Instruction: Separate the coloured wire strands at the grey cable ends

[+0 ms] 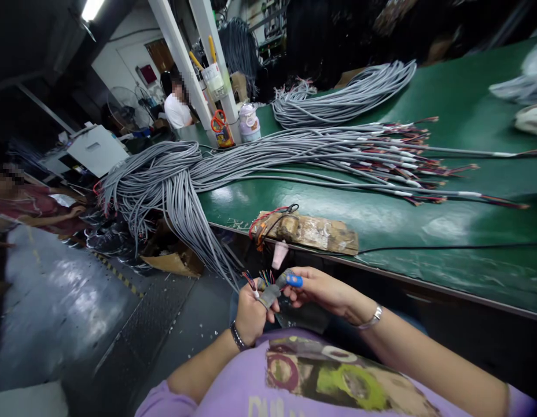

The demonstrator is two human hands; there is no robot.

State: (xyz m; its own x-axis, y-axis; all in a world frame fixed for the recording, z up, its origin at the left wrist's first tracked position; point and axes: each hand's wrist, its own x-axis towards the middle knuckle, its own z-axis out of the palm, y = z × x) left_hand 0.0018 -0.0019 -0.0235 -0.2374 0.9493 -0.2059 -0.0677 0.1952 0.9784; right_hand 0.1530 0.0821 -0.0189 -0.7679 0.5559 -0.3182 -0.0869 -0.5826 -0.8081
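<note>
My left hand (250, 315) is closed around the end of a grey cable (216, 255), whose stripped coloured wires (264, 277) fan out above my fist. My right hand (320, 288) meets it from the right, fingers pinched at the wire ends, with a blue cap (294, 281) on one fingertip. The cable runs up and left to a large bundle of grey cables (173, 179) that hangs over the edge of the green table (468, 231).
A taped wooden block with red and black wires (307, 229) lies at the table's front edge. More grey cable bundles (338, 98) lie further back. Scissors (218, 123) and a jug (249, 123) stand by a white post. Two other people sit at the left.
</note>
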